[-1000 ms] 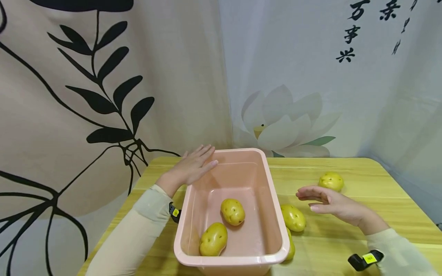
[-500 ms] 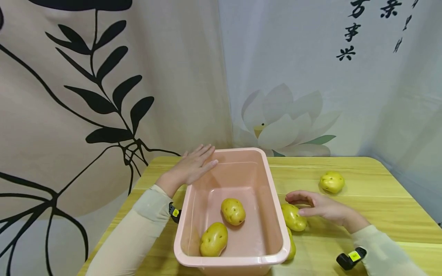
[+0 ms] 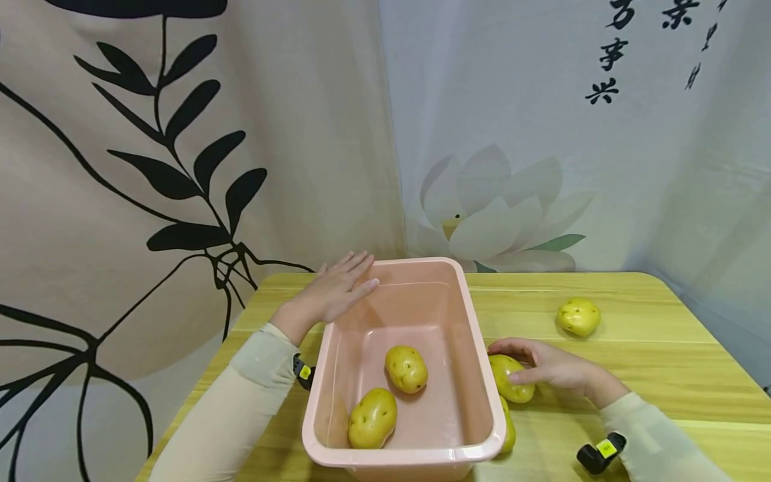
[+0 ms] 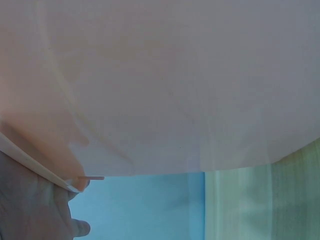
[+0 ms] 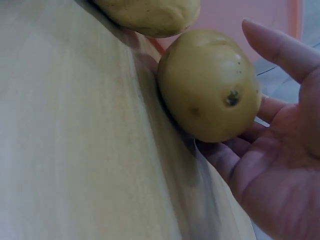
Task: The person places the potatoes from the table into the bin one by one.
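A pink plastic tub (image 3: 482,402) stands on the table with two yellow potatoes, one potato (image 3: 406,369) near its middle and another potato (image 3: 373,418) by the near left corner. My left hand (image 3: 331,294) rests on the tub's far left rim, fingers extended; in the left wrist view the tub's outer wall (image 4: 165,90) fills most of the picture. Beside the tub's right wall my right hand (image 3: 554,365) reaches over a potato (image 3: 517,385). In the right wrist view its fingers lie behind that potato (image 5: 210,85), while the thumb (image 5: 280,47) stands apart from it.
Another potato (image 3: 508,428) lies against the tub's right side, partly hidden by it. Farther back on the right, a lone potato (image 3: 579,316) sits on the wooden table (image 3: 650,348). A printed curtain (image 3: 325,134) hangs behind the table.
My right hand has moved left and down from above the table to the potato beside the tub. The left hand stays on the rim.
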Available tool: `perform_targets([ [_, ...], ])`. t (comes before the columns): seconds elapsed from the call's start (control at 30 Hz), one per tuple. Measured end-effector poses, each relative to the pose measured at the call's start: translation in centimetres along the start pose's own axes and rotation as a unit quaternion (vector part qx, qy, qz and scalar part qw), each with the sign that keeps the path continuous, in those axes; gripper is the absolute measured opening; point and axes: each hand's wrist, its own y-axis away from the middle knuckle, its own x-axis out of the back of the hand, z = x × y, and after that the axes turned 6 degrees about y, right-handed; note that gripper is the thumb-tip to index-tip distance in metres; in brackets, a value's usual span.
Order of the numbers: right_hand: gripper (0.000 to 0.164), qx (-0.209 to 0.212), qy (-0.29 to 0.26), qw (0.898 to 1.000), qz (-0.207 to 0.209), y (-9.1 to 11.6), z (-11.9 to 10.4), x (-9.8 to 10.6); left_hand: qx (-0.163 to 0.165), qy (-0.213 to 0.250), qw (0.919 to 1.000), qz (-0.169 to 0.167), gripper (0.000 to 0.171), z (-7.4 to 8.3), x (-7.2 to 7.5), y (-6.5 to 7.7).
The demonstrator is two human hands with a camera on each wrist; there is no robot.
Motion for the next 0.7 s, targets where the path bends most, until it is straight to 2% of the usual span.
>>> perform_targets([
  [0.2,0.051,-0.015,0.008,1.0,0.003,-0.3,-0.4,-0.4,0.002,0.008,1.0,-0.002,0.076,0.0,0.0,0.0],
  [0.53,0.062,-0.051,0.026,0.998,-0.011,-0.5,-0.8,-1.0,0.007,0.017,0.9998,-0.003,0.078,0.0,0.0,0.1],
  [0.7,0.066,-0.054,0.045,0.997,-0.011,-0.3,-0.9,-1.1,0.006,0.019,0.9998,-0.005,0.078,0.0,-0.1,0.0],
])
